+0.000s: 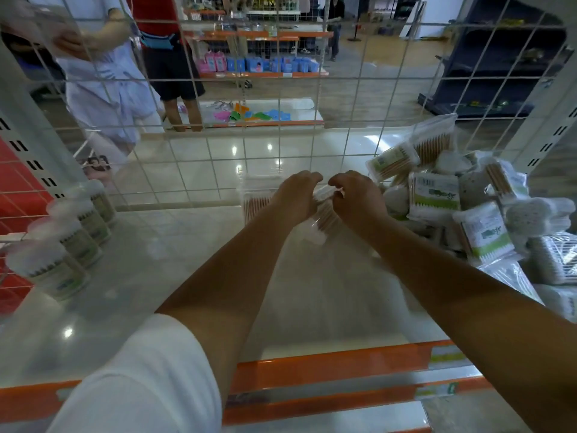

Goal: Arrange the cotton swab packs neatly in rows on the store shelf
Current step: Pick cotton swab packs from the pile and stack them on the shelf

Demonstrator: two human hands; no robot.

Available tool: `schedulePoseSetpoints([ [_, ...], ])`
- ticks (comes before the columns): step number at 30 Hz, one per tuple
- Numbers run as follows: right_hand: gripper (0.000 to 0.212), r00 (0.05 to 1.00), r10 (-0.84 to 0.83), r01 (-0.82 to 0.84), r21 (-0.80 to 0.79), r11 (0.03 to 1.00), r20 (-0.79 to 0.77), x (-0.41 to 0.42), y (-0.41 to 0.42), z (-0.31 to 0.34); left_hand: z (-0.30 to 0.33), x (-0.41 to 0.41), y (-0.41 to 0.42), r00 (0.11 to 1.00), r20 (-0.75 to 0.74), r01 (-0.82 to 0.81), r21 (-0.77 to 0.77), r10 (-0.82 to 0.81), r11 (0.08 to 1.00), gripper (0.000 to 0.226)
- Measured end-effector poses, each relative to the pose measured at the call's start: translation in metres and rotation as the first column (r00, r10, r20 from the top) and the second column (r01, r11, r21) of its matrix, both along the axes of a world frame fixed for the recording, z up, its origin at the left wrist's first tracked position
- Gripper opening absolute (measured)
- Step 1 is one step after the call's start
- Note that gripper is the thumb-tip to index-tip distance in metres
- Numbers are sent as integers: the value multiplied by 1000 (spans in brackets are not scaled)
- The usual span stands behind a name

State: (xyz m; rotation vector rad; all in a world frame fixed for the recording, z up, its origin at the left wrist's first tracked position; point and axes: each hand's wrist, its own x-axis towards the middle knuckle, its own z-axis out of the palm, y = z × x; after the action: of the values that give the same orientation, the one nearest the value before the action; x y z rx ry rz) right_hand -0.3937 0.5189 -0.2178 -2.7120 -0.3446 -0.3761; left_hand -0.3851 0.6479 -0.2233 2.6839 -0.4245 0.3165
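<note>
Both hands, left (295, 195) and right (356, 198), pinch one pack (324, 214); its long axis runs toward the mesh (281, 132); pile (452, 198) lies right.

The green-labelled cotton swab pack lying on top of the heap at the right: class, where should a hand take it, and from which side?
Grip the green-labelled cotton swab pack by its two long side edges, coming down from above. It lies flat, label up, on the heap, so its top face is exposed while neighbouring packs crowd its lower edge.
</note>
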Motion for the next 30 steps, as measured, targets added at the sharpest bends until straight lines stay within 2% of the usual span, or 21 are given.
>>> schedulePoseSetpoints([
  [4, 33, 1000, 14, -14, -66, 998, 12, 1, -2, 1, -9, 12, -4, 995, -83, -47, 43, 50, 998, 47],
  [10, 27, 999, 27, -24, -96, 995, 33, -2, -6, -2, -15, 29, -11, 991, -122, -43, 98, 55, 994, 40],
  [17, 29, 1000, 5, -4, -100, 995, 14, -3, -13, -4, -18, 36, -21, 998, -25, -63, 80, 65, 995, 21],
  [19, 30, 1000, -1, 2, -65, 998, 6, -6, -16, -4, -10, 31, -19, 998, 30, -57, 29, 57, 998, 20],
  [25, 32, 996, -88, 86, 179, 980, -1, -21, -25, 3, 28, -10, 0, 992, 117, -2, -285, 37, 958, 36],
  [28, 32, 997, -78, 70, 338, 939, 9, -34, -24, 6, 38, -40, 10, 994, 92, -19, -436, 65, 900, 36],
  [30, 30, 998, -62, 41, 475, 879, 28, -44, -24, 5, 39, -61, 16, 996, 21, -57, -550, 82, 833, 34],
])
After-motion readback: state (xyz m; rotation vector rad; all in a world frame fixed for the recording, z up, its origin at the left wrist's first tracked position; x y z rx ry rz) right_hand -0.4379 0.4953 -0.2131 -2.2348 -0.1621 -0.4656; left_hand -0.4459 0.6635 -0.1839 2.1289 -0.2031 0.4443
